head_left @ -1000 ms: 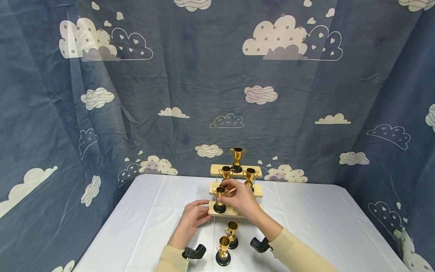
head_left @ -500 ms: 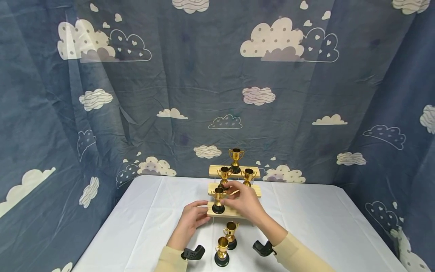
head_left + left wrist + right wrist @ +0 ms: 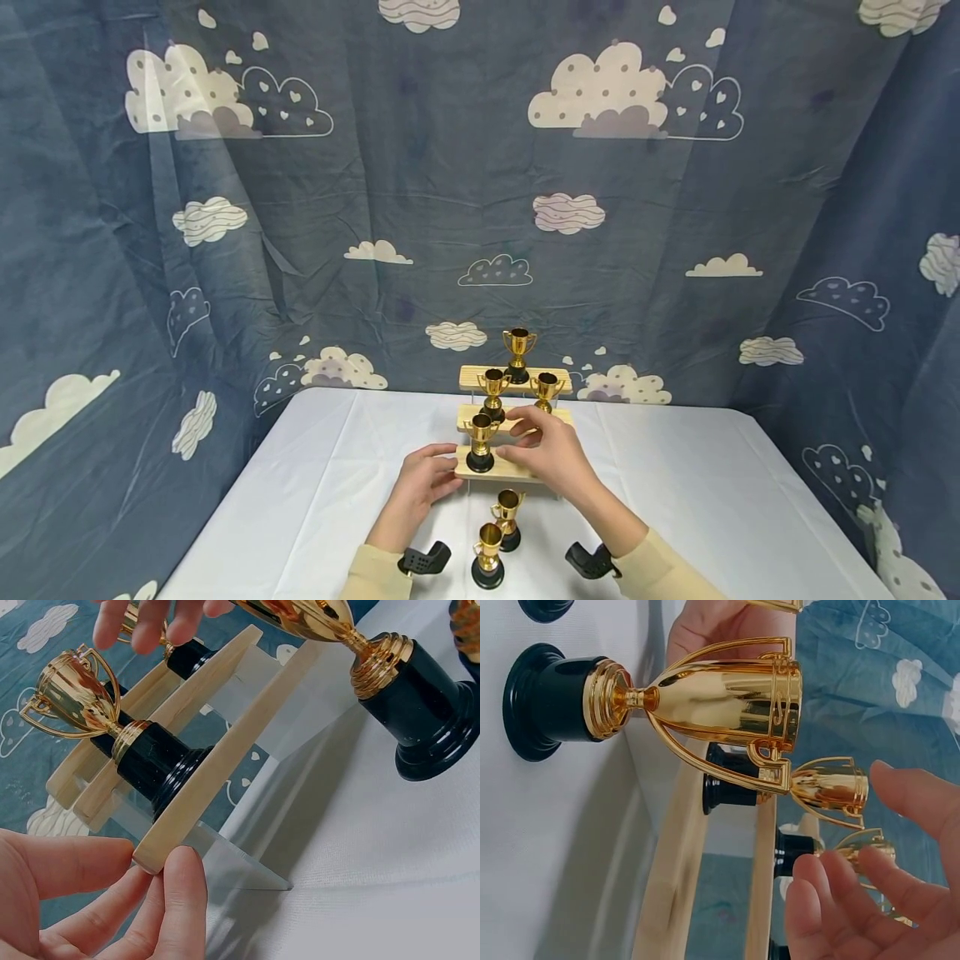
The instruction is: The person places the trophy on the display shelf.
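Observation:
On the lowest board [image 3: 508, 472] of a three-step wooden stand stands a small gold trophy [image 3: 481, 433] with a black base, upright near the left end. My right hand [image 3: 553, 450] is just right of this trophy, fingers apart and holding nothing; the right wrist view shows a gap between its fingers and the trophies. My left hand [image 3: 422, 483] pinches the left end of the lowest board, with thumb and fingers on either side of the board's end [image 3: 157, 851] in the left wrist view. Two more trophies [image 3: 492, 385] [image 3: 547, 387] occupy the middle board.
One trophy [image 3: 518, 348] tops the highest board [image 3: 480, 375]. Two others, a front one [image 3: 489, 546] and one just behind it [image 3: 507, 512], stand on the white tablecloth [image 3: 675, 500] between my forearms. A cloud-patterned curtain [image 3: 420, 200] hangs behind the table.
My right hand has let go of the trophy on the lowest board and drawn back to the right. The trophy stays standing there. The left hand keeps its place at the board's end.

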Demonstrator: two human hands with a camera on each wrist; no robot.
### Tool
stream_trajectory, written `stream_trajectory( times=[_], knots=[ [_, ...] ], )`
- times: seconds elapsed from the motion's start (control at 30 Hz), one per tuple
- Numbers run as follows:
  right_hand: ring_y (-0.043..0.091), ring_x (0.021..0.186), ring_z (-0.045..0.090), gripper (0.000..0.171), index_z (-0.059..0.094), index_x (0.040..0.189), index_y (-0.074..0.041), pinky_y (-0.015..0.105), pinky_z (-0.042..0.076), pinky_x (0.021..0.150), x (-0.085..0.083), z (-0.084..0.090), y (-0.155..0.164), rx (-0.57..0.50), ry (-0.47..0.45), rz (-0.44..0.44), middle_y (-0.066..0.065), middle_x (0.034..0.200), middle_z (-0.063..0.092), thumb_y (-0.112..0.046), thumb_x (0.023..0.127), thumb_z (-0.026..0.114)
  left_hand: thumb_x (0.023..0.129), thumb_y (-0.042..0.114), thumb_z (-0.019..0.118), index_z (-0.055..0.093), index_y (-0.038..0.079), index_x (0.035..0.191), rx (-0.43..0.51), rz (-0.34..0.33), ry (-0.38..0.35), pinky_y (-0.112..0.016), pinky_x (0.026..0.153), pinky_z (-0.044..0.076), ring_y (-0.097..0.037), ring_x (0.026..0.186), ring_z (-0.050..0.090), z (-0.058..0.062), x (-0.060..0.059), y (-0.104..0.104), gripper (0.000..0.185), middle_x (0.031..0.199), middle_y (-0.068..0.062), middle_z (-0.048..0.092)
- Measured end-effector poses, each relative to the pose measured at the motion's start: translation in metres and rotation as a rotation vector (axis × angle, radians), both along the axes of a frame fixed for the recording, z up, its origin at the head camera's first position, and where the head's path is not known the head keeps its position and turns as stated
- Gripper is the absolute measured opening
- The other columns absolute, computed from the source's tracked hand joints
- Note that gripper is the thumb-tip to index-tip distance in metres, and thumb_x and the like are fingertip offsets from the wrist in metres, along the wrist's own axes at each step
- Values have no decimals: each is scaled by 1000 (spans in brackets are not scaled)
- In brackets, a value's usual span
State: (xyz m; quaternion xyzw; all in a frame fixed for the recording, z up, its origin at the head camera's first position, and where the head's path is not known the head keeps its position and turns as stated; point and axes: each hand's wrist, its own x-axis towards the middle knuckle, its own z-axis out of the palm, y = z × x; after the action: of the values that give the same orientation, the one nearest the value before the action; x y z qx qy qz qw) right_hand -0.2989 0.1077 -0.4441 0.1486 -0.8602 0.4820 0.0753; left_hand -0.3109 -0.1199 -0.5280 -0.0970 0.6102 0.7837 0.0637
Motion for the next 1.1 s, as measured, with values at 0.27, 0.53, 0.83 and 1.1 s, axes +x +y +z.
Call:
stream_trajectory(
  times=[0.27, 0.53, 0.83, 1.1],
  knots=[
    [15, 86, 67, 41, 69, 112, -23, 33, 58, 72, 7, -2, 7, -35, -45, -17, -3, 98, 69, -23, 76, 89, 86, 0, 65, 61, -6, 130, 9, 1, 18, -31, 74, 61, -20, 82, 67, -2, -2, 0, 44, 123, -27, 60],
    [16, 85, 67, 36, 71, 109, -18, 32, 58, 69, 14, -9, 16, -30, -80, -16, -3, 100, 69, -23, 77, 88, 85, -1, 65, 64, -5, 126, 8, 15, 13, -31, 73, 61, -20, 80, 67, -5, -3, 1, 41, 118, -24, 62],
    [22, 89, 68, 36, 70, 109, -17, 31, 59, 70, 23, -14, 23, -55, -108, 53, 4, 106, 70, -27, 78, 87, 86, -1, 65, 60, -7, 130, 16, 7, 8, -33, 75, 61, -20, 81, 66, -5, -3, 0, 44, 119, -24, 62],
    [23, 91, 68, 38, 70, 111, -17, 32, 58, 74, 31, -16, 26, -39, -118, 111, 2, 106, 69, -30, 79, 86, 85, -2, 65, 63, -5, 128, 21, 13, 2, -32, 75, 61, -20, 82, 67, -3, -1, 0, 43, 117, -23, 63]
  ],
)
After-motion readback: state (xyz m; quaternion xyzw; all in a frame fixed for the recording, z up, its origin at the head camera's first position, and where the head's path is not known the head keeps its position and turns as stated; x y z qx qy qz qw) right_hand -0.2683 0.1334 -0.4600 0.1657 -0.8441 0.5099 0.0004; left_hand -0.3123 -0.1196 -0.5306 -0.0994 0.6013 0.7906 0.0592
